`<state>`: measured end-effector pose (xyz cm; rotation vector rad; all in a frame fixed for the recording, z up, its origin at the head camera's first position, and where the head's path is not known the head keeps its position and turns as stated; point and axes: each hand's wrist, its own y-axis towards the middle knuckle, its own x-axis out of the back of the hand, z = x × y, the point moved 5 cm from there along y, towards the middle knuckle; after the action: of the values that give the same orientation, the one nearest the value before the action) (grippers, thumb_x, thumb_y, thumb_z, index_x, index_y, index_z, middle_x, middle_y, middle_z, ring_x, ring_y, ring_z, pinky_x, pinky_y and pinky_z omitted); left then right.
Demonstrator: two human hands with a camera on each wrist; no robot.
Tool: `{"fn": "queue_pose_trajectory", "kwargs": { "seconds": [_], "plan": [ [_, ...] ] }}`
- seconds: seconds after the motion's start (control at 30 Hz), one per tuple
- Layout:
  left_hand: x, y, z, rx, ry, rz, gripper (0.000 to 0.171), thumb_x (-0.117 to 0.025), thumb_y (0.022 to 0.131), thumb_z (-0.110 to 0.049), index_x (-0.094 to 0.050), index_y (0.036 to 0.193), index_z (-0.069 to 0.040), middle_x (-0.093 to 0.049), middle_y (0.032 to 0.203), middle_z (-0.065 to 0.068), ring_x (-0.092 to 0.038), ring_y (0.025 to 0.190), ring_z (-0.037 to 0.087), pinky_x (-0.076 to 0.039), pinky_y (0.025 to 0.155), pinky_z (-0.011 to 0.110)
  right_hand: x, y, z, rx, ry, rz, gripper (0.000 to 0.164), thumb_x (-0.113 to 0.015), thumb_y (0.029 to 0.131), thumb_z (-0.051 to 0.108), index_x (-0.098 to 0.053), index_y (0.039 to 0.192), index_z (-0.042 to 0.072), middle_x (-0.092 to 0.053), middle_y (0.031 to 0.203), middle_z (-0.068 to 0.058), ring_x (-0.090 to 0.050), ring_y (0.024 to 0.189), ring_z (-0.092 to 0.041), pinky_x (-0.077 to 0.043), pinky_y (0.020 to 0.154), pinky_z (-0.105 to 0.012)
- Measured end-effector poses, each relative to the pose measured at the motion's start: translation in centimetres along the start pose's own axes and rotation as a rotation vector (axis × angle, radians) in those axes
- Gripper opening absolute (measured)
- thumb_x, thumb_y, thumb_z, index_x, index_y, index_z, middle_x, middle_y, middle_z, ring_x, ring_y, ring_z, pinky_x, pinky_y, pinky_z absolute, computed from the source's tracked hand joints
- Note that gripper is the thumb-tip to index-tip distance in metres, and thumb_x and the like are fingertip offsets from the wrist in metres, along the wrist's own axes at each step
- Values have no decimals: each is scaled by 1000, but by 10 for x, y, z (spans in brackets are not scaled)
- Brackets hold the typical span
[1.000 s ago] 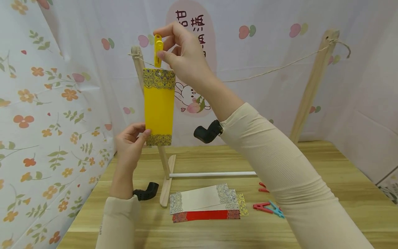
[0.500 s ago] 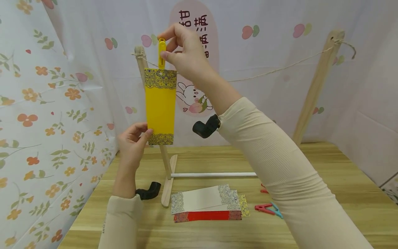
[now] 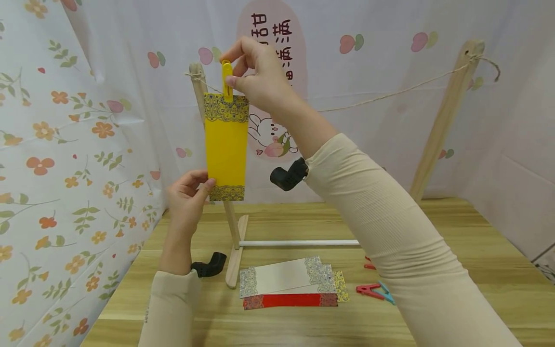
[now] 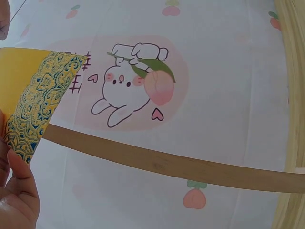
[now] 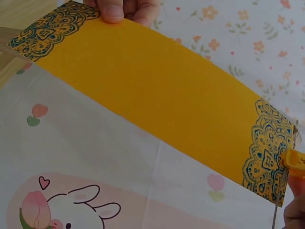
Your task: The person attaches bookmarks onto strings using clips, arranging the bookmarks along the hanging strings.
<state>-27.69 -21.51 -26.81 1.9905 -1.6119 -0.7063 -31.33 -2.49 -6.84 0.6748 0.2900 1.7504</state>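
In the head view, we see the right hand [image 3: 260,72] pinching a yellow plastic clothespin [image 3: 227,82] over the top edge of a long yellow paper card with 2 blue-patterned ends [image 3: 226,152]; the card is below that hand. The left hand [image 3: 187,195] pinches its lower left edge.

In the left wrist view, we find the left thumb against the patterned lower end.

In the right wrist view, we see the clothespin overlapping the opposite end.
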Motion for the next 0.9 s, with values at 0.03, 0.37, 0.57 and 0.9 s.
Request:
{"fn": "queue_pose_trajectory", "kwargs": {
  "seconds": [0.03,0.37,0.57,0.9],
  "plan": [
    [0,0,0,-3,-6,2,13,-71,89,-4,-73,92,-17,-69,84,-7,-65,74,1,-45,48,12,1,0,0,-1,-1,0,25,-61,94,-2,-62,117,9,-54,86,-3,-49,100,-12,-49,85,-23],
    [-3,0,-3,0,-29,12,17,-69,89,2,-72,93,-15,-69,85,-6,-65,76,3,-54,67,13,-1,3,-6,-43,42,44,24,-61,95,-2,-62,117,8,-56,84,-4,-56,91,-18,-52,86,-24],
    [-5,0,-2,-2,-33,19,10,-71,89,-1,-72,95,-9,-68,84,-7,-64,75,3,-54,69,15,-5,3,-5,-46,-6,83,26,-61,95,0,-62,119,9,-55,88,-4,-55,90,-18,-50,84,-23],
    [-9,0,2,0,53,63,23,-71,89,1,-62,100,19,-69,84,-6,-64,73,3,-55,70,16,-10,-2,-8,-29,-118,178,38,-66,96,12,-62,133,15,-60,97,-4,-55,90,-17,-45,77,-22]
  ]
}}
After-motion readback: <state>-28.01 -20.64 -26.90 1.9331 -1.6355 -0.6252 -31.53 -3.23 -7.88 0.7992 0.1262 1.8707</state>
